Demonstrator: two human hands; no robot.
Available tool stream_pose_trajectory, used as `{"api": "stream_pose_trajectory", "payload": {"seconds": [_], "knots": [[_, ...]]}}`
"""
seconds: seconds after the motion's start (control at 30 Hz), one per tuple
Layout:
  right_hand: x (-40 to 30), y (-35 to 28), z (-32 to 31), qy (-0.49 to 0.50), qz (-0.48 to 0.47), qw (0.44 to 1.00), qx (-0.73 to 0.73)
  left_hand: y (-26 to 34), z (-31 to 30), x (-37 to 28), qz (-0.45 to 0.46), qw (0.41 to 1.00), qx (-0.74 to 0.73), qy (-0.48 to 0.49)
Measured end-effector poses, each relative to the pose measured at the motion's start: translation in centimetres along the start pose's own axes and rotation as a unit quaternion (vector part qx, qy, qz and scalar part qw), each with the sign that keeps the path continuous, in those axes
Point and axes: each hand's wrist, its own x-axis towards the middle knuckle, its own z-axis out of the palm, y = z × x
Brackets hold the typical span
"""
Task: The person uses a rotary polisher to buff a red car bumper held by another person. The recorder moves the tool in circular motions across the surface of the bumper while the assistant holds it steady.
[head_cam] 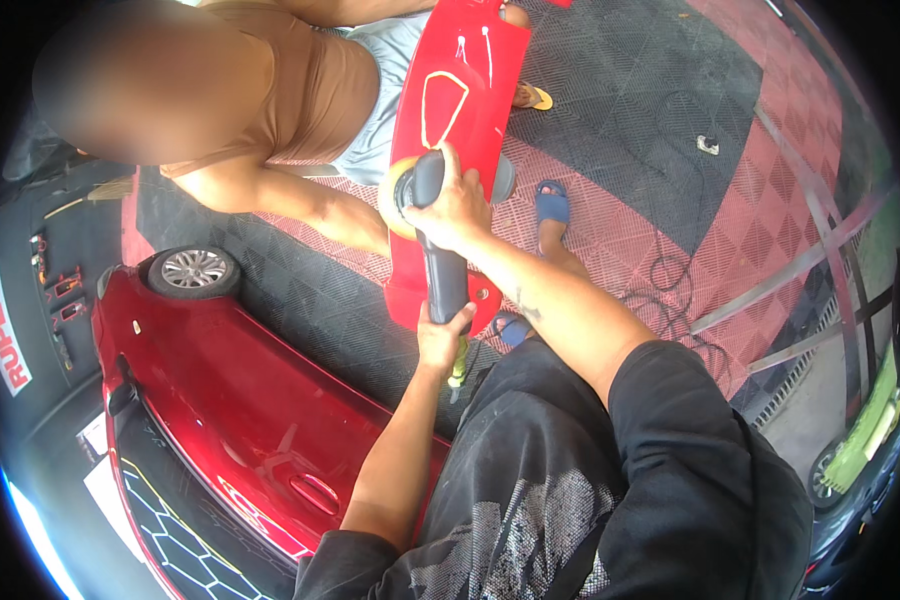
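A black power polisher (pixel 444 277) with a yellowish round pad (pixel 391 196) lies across a glossy red car body panel (pixel 450 82). My right hand (pixel 457 199) is wrapped over the polisher's head. Lower down, my left hand (pixel 444 337) grips the rear end of its body, where a yellow-green piece (pixel 459 360) sticks out. The pad stands at the panel's left edge; whether it touches or spins I cannot tell. Pale tape (pixel 445 75) outlines a rounded shape on the panel above the tool. Another person's arm (pixel 322 214) reaches to the panel's left edge, the hand mostly hidden.
A dark red car (pixel 270 390) stands at lower left. The other person's torso (pixel 322 90) is at upper left, beside the panel. Black cable (pixel 671 300) lies in loops on the tiled floor at right, near metal bars (pixel 787 262). A broom (pixel 109 189) is at far left.
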Motion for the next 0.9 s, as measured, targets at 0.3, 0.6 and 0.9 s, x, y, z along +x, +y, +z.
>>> {"api": "stream_pose_trajectory", "payload": {"seconds": [0.3,0.6,0.9], "knots": [[11.7,-3.5,-6.7,-0.008,-0.009,1.000,-0.004,11.8,7.3,5.1,-0.020,0.999,-0.025,-0.020],[16.2,-3.7,-7.8,0.027,-0.051,0.998,-0.022,15.2,9.9,7.4,0.019,1.000,0.003,0.003],[5.8,-1.3,-3.9,-0.015,-0.025,1.000,-0.003,6.0,4.7,1.8,-0.021,1.000,-0.017,0.001]]}}
